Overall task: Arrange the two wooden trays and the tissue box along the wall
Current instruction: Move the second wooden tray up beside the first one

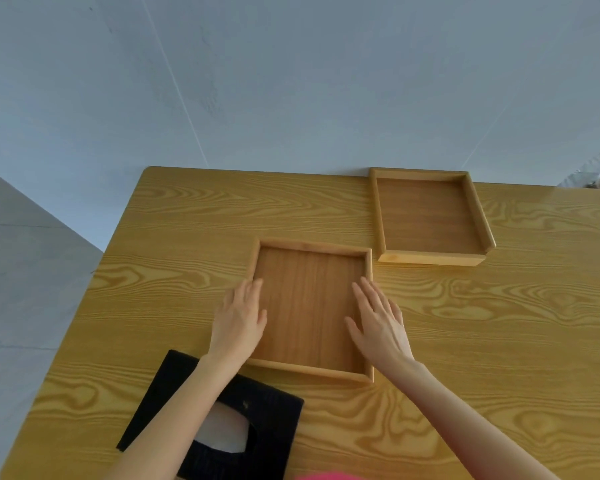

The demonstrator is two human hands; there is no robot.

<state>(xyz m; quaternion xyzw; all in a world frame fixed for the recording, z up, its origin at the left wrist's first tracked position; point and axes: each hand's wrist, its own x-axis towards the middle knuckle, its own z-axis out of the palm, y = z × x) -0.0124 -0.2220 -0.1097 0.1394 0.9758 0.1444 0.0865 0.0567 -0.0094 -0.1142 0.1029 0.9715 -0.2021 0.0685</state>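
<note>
Near tray (310, 306) sits mid-table (499, 341), well short of the wall (291, 81); the other tray (430, 220) is already against it, and the black tissue box (222, 420) is at the near edge. Left hand (238, 320) and right hand (380, 320) lie flat and open on the side rims, not gripping. It looks light, rigid and slick, so I'd pinch the rims or just slide it
</note>
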